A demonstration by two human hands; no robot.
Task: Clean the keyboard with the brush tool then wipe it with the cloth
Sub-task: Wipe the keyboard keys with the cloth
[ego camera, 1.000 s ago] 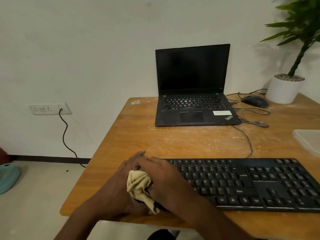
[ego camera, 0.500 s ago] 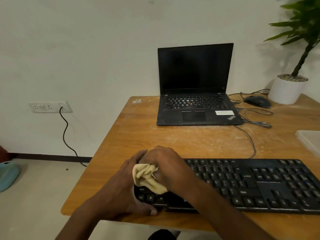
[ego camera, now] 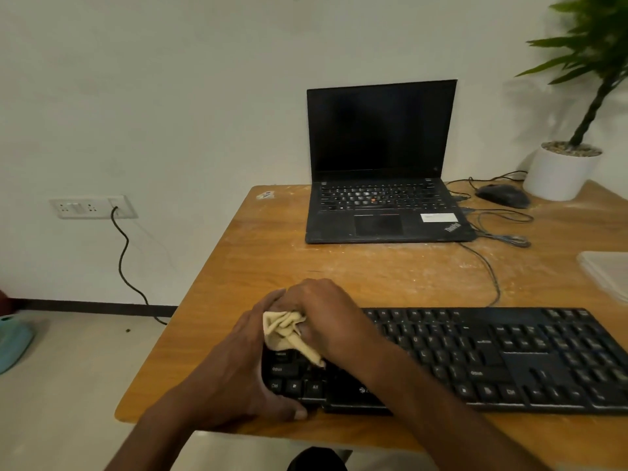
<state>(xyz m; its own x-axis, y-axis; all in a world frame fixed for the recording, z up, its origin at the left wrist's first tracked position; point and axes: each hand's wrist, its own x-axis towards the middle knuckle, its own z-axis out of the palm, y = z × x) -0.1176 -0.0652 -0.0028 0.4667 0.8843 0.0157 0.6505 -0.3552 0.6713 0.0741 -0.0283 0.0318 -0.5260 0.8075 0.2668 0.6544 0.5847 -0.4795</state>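
A black full-size keyboard [ego camera: 492, 358] lies along the near edge of the wooden table [ego camera: 272, 260]. A crumpled beige cloth [ego camera: 287, 333] sits on the keyboard's left end, over the upper rows. My right hand [ego camera: 326, 317] grips the cloth from above and presses it onto the keys. My left hand [ego camera: 248, 372] wraps around the keyboard's left edge, thumb along the front rim, holding it steady. No brush is in view.
An open black laptop [ego camera: 384, 198] stands at the back of the table, with a mouse [ego camera: 503, 195] and loose cables [ego camera: 492, 232] to its right. A white plant pot [ego camera: 560, 171] is at the far right, a translucent lid [ego camera: 608, 270] at the right edge.
My right hand with the cloth has moved from the lower left keys up toward the top rows. The bottom-left keys are now uncovered. My left hand stays on the keyboard's left edge.
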